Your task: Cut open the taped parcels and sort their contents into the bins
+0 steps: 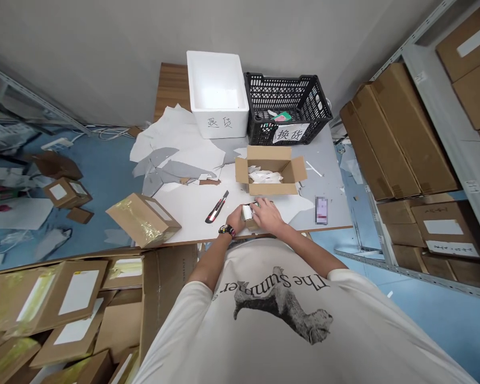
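Note:
Close to my body, at the table's front edge, my left hand (236, 218) is wrapped round the left side of a small white box (247, 212). Fingers of my right hand (267, 215) are bent over its right side and cover part of it. Its face and contents are too small to make out. Just beyond my hands stands an open cardboard box (272, 189) with crumpled white paper (266, 176) inside. A red and black utility knife (217, 207) lies left of my left hand, apart from it.
At the back are a white foam box (220, 121) and a black plastic crate (288, 101) with small items inside. A taped carton (144, 220) sits at the left edge, a phone (321, 211) at the right. Torn white paper (176, 128) covers much of the table's left half.

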`<action>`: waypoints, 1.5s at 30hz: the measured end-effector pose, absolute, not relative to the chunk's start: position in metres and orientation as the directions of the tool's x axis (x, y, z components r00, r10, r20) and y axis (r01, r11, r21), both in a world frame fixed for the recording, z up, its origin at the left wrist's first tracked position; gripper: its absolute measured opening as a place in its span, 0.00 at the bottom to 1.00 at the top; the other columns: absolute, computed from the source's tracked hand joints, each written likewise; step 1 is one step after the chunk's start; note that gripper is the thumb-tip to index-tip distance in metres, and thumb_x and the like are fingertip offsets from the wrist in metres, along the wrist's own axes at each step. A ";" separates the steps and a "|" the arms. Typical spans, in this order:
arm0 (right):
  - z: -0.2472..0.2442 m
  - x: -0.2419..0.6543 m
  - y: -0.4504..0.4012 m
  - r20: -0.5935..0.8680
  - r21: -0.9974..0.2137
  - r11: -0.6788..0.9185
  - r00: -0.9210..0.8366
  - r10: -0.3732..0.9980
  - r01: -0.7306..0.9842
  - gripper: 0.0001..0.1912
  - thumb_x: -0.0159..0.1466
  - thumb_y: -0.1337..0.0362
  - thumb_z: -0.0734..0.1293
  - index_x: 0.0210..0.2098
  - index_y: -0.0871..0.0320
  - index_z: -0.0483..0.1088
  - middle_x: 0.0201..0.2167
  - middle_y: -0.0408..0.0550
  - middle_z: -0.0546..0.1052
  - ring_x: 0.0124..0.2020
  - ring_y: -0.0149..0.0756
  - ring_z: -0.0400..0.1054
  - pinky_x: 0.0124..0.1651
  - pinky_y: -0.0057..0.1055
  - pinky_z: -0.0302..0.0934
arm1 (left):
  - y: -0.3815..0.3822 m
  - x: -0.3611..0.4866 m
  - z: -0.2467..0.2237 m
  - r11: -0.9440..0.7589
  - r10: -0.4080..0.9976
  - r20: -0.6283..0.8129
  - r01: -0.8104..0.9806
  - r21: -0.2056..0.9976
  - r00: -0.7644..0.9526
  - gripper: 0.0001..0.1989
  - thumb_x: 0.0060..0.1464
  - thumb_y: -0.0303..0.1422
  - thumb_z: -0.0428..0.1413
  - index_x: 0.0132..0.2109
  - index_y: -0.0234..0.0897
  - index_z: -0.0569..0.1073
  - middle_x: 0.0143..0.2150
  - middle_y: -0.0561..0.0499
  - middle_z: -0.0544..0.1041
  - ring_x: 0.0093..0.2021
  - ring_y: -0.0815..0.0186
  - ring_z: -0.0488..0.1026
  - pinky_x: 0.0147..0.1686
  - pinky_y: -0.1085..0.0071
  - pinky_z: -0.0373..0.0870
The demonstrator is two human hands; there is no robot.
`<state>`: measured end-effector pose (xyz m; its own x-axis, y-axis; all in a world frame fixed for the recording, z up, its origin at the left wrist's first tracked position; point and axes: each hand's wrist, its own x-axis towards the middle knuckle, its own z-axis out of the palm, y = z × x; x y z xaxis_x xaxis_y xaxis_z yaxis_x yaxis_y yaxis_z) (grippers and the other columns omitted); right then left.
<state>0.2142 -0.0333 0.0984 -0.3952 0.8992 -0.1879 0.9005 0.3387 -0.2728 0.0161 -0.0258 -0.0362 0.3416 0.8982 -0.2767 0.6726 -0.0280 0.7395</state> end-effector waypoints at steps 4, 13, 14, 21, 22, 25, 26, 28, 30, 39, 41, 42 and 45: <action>0.105 0.213 -0.023 -0.216 -0.212 0.365 -0.408 0.887 0.907 0.16 0.81 0.63 0.63 0.57 0.56 0.82 0.66 0.65 0.77 0.66 0.62 0.66 0.62 0.56 0.70 | -0.024 0.016 -0.039 -0.036 0.894 -0.274 0.667 0.744 0.354 0.30 0.62 0.37 0.67 0.70 0.45 0.74 0.63 0.43 0.85 0.59 0.48 0.84 0.57 0.58 0.79; 0.113 0.221 -0.027 -0.224 -0.169 0.249 -0.284 0.932 0.954 0.15 0.79 0.63 0.67 0.60 0.57 0.79 0.75 0.62 0.72 0.65 0.58 0.66 0.63 0.50 0.69 | -0.023 0.016 -0.043 -0.002 0.888 -0.304 0.665 0.747 0.344 0.34 0.60 0.39 0.71 0.70 0.43 0.74 0.63 0.42 0.85 0.60 0.46 0.83 0.57 0.60 0.77; 0.115 0.217 -0.027 -0.224 -0.152 0.260 -0.290 0.930 0.953 0.15 0.79 0.64 0.66 0.61 0.58 0.79 0.77 0.61 0.70 0.66 0.57 0.66 0.62 0.49 0.69 | -0.023 0.016 -0.041 0.004 0.886 -0.311 0.666 0.746 0.344 0.33 0.61 0.39 0.70 0.70 0.43 0.74 0.63 0.43 0.85 0.60 0.47 0.83 0.58 0.60 0.77; 0.127 0.185 -0.018 -0.352 -0.034 0.218 -0.216 0.911 0.975 0.15 0.72 0.57 0.74 0.53 0.59 0.85 0.77 0.63 0.70 0.69 0.63 0.63 0.61 0.51 0.70 | -0.021 0.015 -0.032 -0.013 0.876 -0.320 0.680 0.733 0.361 0.33 0.62 0.40 0.71 0.70 0.42 0.74 0.65 0.41 0.83 0.59 0.47 0.83 0.56 0.61 0.76; 0.127 0.181 -0.016 -0.379 -0.026 0.212 -0.206 0.902 0.977 0.16 0.71 0.58 0.75 0.54 0.59 0.85 0.77 0.64 0.70 0.68 0.63 0.64 0.60 0.51 0.71 | -0.021 0.016 -0.030 -0.020 0.877 -0.312 0.676 0.736 0.366 0.33 0.62 0.41 0.72 0.69 0.41 0.74 0.65 0.40 0.83 0.59 0.47 0.83 0.55 0.61 0.76; 0.129 0.171 -0.009 -0.457 0.010 0.173 -0.149 0.877 0.985 0.17 0.69 0.63 0.75 0.56 0.61 0.85 0.74 0.66 0.72 0.66 0.60 0.66 0.57 0.48 0.73 | -0.021 0.017 -0.026 -0.031 0.886 -0.287 0.663 0.748 0.365 0.31 0.62 0.42 0.72 0.68 0.39 0.75 0.63 0.39 0.82 0.57 0.48 0.82 0.53 0.62 0.75; 0.129 0.168 -0.008 -0.474 0.022 0.159 -0.130 0.871 0.987 0.17 0.68 0.65 0.75 0.56 0.61 0.84 0.73 0.66 0.73 0.65 0.59 0.67 0.56 0.47 0.74 | -0.021 0.018 -0.025 -0.031 0.889 -0.280 0.658 0.753 0.362 0.30 0.62 0.41 0.72 0.67 0.38 0.75 0.62 0.39 0.83 0.56 0.50 0.82 0.53 0.63 0.75; 0.130 0.165 -0.008 -0.486 0.031 0.149 -0.116 0.866 0.988 0.16 0.68 0.65 0.75 0.55 0.61 0.84 0.69 0.66 0.75 0.63 0.57 0.68 0.55 0.44 0.74 | -0.021 0.020 -0.023 -0.025 0.891 -0.279 0.652 0.758 0.359 0.27 0.63 0.39 0.71 0.65 0.38 0.76 0.60 0.40 0.83 0.55 0.52 0.82 0.52 0.65 0.74; 0.133 0.164 -0.011 -0.466 0.011 0.157 -0.134 0.875 0.988 0.15 0.69 0.63 0.75 0.53 0.62 0.84 0.66 0.66 0.77 0.61 0.56 0.70 0.53 0.42 0.74 | -0.021 0.021 -0.024 -0.014 0.887 -0.296 0.662 0.750 0.354 0.25 0.64 0.36 0.70 0.65 0.38 0.76 0.59 0.40 0.84 0.55 0.52 0.82 0.52 0.65 0.74; 0.202 0.195 -0.026 -0.212 -0.311 0.019 -0.089 0.973 0.950 0.11 0.66 0.57 0.75 0.44 0.55 0.77 0.44 0.52 0.83 0.40 0.44 0.76 0.43 0.35 0.68 | -0.015 0.018 -0.050 -0.058 0.885 -0.261 0.647 0.761 0.386 0.40 0.57 0.39 0.74 0.72 0.36 0.73 0.64 0.35 0.82 0.64 0.43 0.80 0.61 0.56 0.77; 0.221 0.213 -0.024 -0.096 -0.506 0.025 -0.085 0.992 0.862 0.09 0.64 0.58 0.74 0.41 0.53 0.75 0.36 0.45 0.80 0.35 0.40 0.74 0.42 0.34 0.67 | -0.016 0.016 -0.055 -0.078 0.887 -0.236 0.632 0.771 0.396 0.42 0.56 0.37 0.75 0.73 0.34 0.72 0.66 0.32 0.81 0.67 0.40 0.78 0.64 0.53 0.76; 0.229 0.222 -0.022 -0.025 -0.590 0.043 -0.072 0.997 0.807 0.09 0.63 0.59 0.74 0.41 0.52 0.75 0.34 0.43 0.79 0.33 0.39 0.72 0.41 0.34 0.67 | -0.017 0.014 -0.057 -0.090 0.887 -0.224 0.626 0.775 0.404 0.44 0.55 0.37 0.75 0.74 0.32 0.71 0.67 0.31 0.80 0.68 0.39 0.77 0.65 0.51 0.76; 0.247 0.246 -0.016 0.145 -0.736 0.083 0.036 0.989 0.672 0.11 0.61 0.59 0.73 0.42 0.52 0.75 0.32 0.41 0.77 0.31 0.36 0.69 0.38 0.33 0.67 | -0.019 0.001 -0.056 -0.143 0.881 -0.178 0.604 0.784 0.439 0.53 0.52 0.35 0.75 0.80 0.30 0.64 0.71 0.28 0.76 0.72 0.37 0.74 0.71 0.46 0.73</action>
<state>0.2461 -0.0161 0.2472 0.0358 0.9888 0.1445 0.6720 0.0832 -0.7358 0.0012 -0.0190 -0.0562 0.4391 0.8806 -0.1780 0.6039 -0.1426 0.7842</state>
